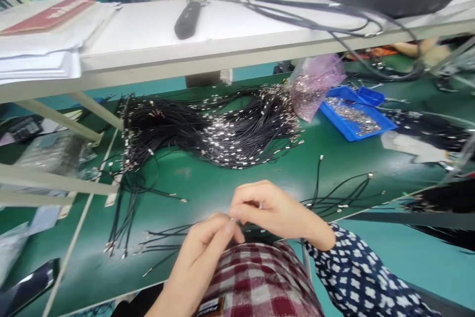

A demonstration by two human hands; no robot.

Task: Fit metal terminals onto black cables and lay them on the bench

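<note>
While both hands, left hand point(208, 248) and right hand point(270, 210), meet, their fingertips pinch one thin black wire point(174, 230) between them

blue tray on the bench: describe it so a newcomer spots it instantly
Start at the green bench top and find the big heap of black wires in the middle. Just right of it leans a pinkish plastic bag. The blue tray lies beside that bag: shallow, the only bright blue thing there, filled with small silvery metal parts.

Both hands point(237, 230) meet, fingertips pinched together.
</note>
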